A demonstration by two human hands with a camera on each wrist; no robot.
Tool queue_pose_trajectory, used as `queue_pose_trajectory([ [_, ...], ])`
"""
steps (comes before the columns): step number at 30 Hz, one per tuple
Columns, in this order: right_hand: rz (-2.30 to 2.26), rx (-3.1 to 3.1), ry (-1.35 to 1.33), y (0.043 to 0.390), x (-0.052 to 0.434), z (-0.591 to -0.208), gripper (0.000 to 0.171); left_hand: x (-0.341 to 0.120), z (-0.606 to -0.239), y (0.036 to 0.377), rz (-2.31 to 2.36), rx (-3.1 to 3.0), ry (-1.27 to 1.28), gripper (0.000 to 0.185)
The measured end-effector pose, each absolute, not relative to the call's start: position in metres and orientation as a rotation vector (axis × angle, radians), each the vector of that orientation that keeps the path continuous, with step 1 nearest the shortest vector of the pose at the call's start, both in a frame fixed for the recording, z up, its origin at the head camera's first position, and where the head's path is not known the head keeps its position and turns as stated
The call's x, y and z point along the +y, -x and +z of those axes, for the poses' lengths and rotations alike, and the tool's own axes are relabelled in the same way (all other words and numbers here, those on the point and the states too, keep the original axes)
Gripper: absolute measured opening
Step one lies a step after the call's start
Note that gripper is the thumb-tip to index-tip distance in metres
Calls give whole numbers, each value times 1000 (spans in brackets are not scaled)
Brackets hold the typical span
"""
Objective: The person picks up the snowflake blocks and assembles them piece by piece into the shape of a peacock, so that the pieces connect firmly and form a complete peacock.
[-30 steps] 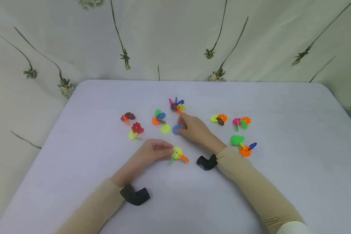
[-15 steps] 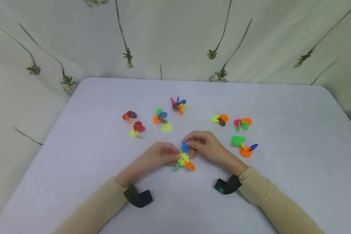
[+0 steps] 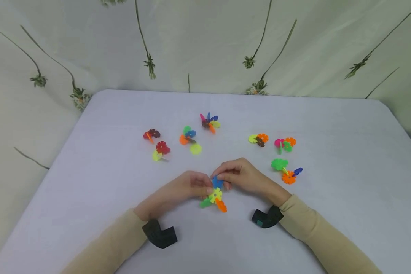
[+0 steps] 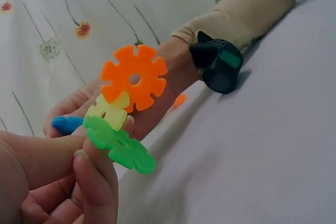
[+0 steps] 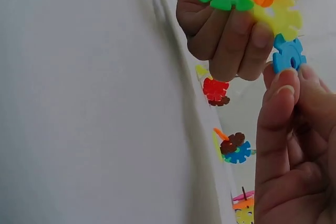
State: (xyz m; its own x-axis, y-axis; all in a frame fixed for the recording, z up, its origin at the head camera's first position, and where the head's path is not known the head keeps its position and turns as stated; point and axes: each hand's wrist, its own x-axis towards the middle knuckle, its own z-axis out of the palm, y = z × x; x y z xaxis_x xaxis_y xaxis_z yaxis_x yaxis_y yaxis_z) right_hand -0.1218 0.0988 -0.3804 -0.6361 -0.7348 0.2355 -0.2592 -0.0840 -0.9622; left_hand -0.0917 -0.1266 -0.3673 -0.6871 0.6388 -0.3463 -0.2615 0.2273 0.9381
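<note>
In the head view my left hand (image 3: 191, 186) pinches a yellow notched snowflake disc (image 3: 215, 196) by its edge. A green disc (image 4: 118, 142) and an orange disc (image 4: 149, 72) are slotted into that yellow one and stick out at angles. My right hand (image 3: 243, 176) pinches a blue notched disc (image 5: 285, 59) between thumb and fingertips. The blue disc's edge meets the rim of the yellow disc in the right wrist view. Both hands are close together over the front middle of the white table (image 3: 205, 247).
A loose yellow disc (image 3: 196, 148) lies beyond the hands. Several joined disc clusters lie around it: red and yellow (image 3: 161, 147) on the left, a multicoloured one (image 3: 209, 123) at the back, green and orange (image 3: 279, 164) on the right. Black wrist cameras (image 3: 267, 217) are worn on both wrists.
My right hand has picked up the blue disc from beside the loose yellow one and brought it toward me to the yellow disc. My left hand has shifted slightly right and nearer.
</note>
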Motion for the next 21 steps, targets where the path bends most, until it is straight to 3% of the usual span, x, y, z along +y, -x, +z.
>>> queue_pose_trajectory([
  [8, -1772, 1782, 1300, 111, 105, -374, 17, -119, -367, 85, 1629, 1590, -346, 22],
  [11, -1766, 1918, 1203, 116, 103, -367, 21, -122, -364, 90, 1626, 1722, -350, 24],
  [17, -1465, 2415, 742, 152, 75, -358, 26, -131, -366, 100, 1647, 1919, -345, 22],
  [21, -1162, 2608, 706, 171, 47, -362, 30, -135, -369, 102, 1700, 1925, -335, 21],
])
